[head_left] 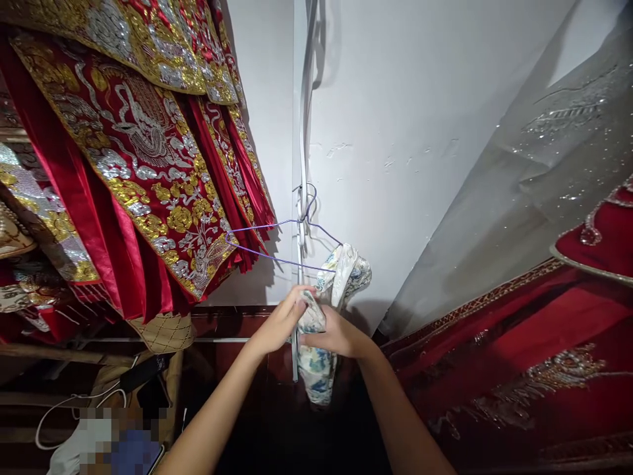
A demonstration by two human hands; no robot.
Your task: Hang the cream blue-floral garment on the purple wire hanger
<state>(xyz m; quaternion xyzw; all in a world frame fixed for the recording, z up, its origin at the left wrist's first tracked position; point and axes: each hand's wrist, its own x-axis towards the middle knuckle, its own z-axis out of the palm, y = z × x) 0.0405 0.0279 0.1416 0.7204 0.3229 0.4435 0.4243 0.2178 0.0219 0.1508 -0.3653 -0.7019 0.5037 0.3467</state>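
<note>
A purple wire hanger (pixel 277 258) hangs by its hook from a white strap (pixel 302 138) in front of the wall. A white garment (pixel 316 369) with a blue, green and yellow floral print is bunched over the hanger's right end and droops below it. My left hand (pixel 284 322) pinches the garment's left side near the top of the lower part. On the other side, my right hand (pixel 339 333) grips the same fabric, thumb across the front. Folds hide some fingertips and the garment's exact cut.
Red garments (pixel 148 132) with gold and silver embroidery hang at the left. Sheer sparkling fabric (pixel 494 198) and a red beaded garment (pixel 534 349) hang at the right. A wooden rack (pixel 173 396) with a white cable (pixel 47 422) stands at lower left.
</note>
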